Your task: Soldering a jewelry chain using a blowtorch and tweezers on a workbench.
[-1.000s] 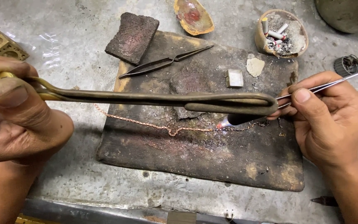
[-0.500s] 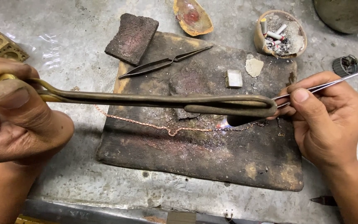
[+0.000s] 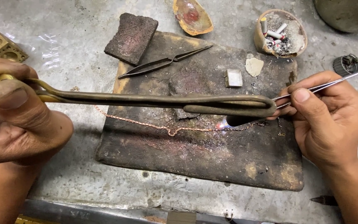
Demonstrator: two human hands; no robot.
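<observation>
The left hand [image 3: 17, 120] is closed around the near end of a long brass blowpipe torch [image 3: 158, 101], with the thumb pressed on top; the pipe goes across the dark soldering board [image 3: 195, 166] and its bent tip gives a small flame [image 3: 221, 123]. The flame touches a thin copper-coloured chain [image 3: 146, 124] that lies on the board. The right hand [image 3: 328, 120] pinches slim steel tweezers [image 3: 324, 86] between thumb and fingers; their tips are hidden behind the torch, just beside the flame. At the far side, a small round clay bowl [image 3: 258, 39] holds grey ash and some short white sticks with coloured ends. Near it a shell-shaped dish [image 3: 204, 25] holds a reddish mass. A second pair of dark tweezers [image 3: 162, 63] lies on the board, and a rough charcoal block [image 3: 131, 38] rests at its corner.
</observation>
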